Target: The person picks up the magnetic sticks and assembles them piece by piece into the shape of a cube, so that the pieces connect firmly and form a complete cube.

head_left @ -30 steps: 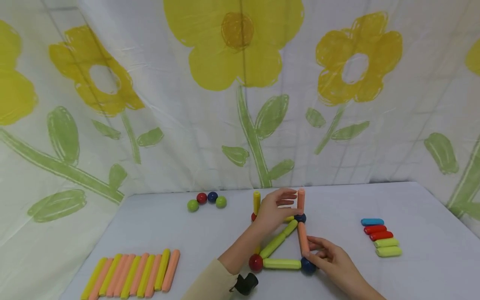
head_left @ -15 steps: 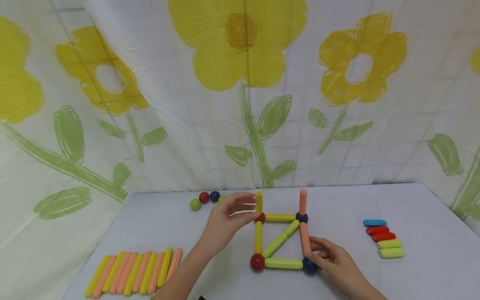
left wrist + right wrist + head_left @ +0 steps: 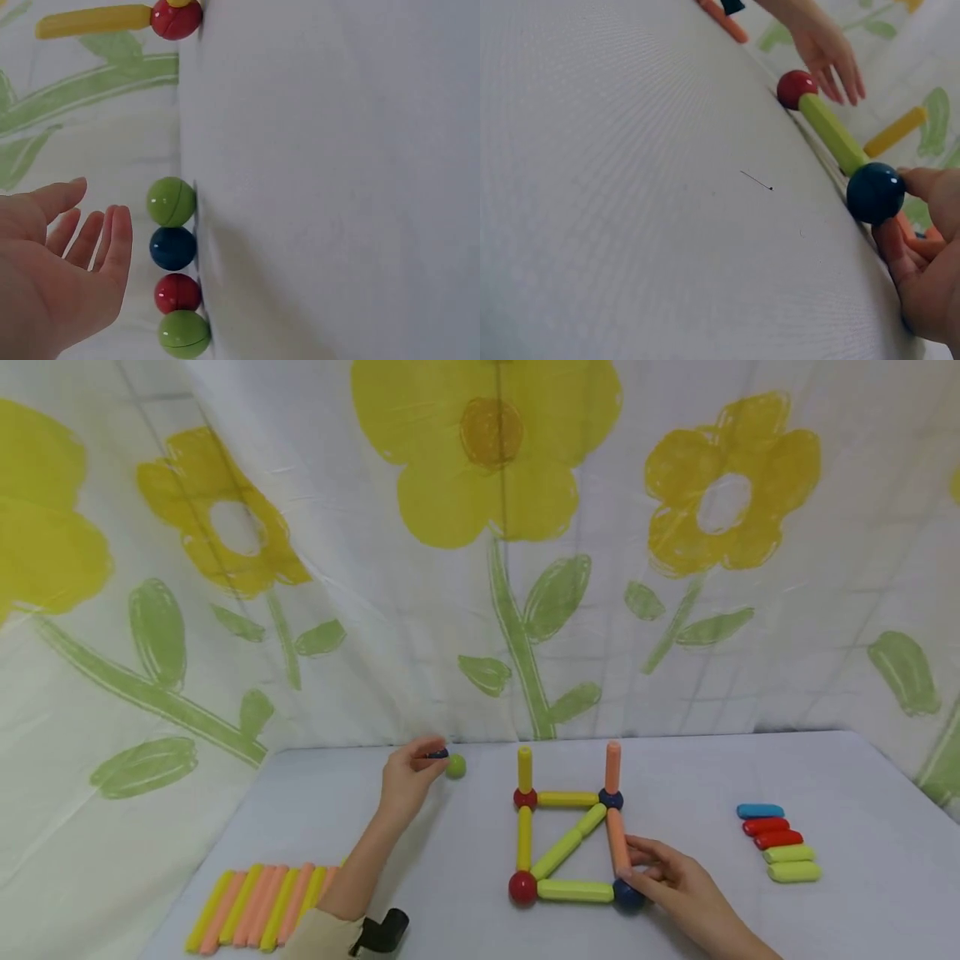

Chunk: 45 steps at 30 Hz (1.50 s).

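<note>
Balls [image 3: 172, 247] lie just beside left hand [image 3: 52, 270].

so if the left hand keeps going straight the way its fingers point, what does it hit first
Probably the blue ball in the row of four balls; the left hand is open with its fingertips just short of it, though depth is hard to judge.

Glossy smooth plastic balls [image 3: 172, 247], matt plastic sticks [image 3: 570, 852], finely woven matt tablecloth [image 3: 630, 187], printed cloth backdrop [image 3: 480, 543]
</note>
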### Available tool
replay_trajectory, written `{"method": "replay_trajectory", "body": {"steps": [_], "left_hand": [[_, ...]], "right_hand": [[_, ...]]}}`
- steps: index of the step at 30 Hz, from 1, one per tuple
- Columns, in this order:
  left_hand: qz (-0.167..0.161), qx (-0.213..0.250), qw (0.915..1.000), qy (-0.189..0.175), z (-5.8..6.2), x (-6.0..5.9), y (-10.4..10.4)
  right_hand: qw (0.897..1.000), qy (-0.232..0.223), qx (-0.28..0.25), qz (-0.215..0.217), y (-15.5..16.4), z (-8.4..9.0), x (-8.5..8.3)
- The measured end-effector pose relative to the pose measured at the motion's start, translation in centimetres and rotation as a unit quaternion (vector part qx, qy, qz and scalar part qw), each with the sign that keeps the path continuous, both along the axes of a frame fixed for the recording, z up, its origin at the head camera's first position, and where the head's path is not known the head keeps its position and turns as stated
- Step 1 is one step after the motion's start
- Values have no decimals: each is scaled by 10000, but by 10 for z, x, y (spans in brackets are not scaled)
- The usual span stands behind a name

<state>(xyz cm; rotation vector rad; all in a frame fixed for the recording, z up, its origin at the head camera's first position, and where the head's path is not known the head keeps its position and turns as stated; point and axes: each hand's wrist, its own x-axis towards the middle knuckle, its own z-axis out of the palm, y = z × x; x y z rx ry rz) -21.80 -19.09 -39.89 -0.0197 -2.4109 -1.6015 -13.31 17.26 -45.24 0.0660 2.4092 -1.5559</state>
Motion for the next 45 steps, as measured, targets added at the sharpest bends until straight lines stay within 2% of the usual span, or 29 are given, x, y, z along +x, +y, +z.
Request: {"method": "replay_trajectory", "body": {"steps": [4, 8, 16, 23, 27, 31, 36, 41, 45], "left_hand": [[60, -73, 10000, -20, -14, -18, 1], [-58, -148, 9999, -1, -20, -26, 1], [-133, -510, 9986, 17, -30, -32, 0], [-280, -866, 9957, 195, -33, -30, 4], [-355, -743, 9966, 61, -31, -27, 9], [-373, -102, 9992, -106, -21, -24, 20], [-710, 847, 9938, -93, 6, -18, 44], [-1179, 1117, 9866, 148, 32, -11, 65], [-1390, 1082, 9840, 274, 42, -6, 74]], "right_hand": [[10000, 13, -36, -7, -2, 0, 1], [10000, 52, -46, -13, -4, -1, 1], [9998, 157, -70, 63, -3, 0, 2], [9999, 139, -54, 79, -2, 1, 3], [9999, 110, -16, 25, -2, 0, 3], [10000, 98, 3, -6, -2, 0, 2], [9999, 117, -29, 8, -1, 1, 2], [9999, 142, -59, 50, 0, 0, 2], [9998, 157, -50, 65, 1, 0, 2]]}}
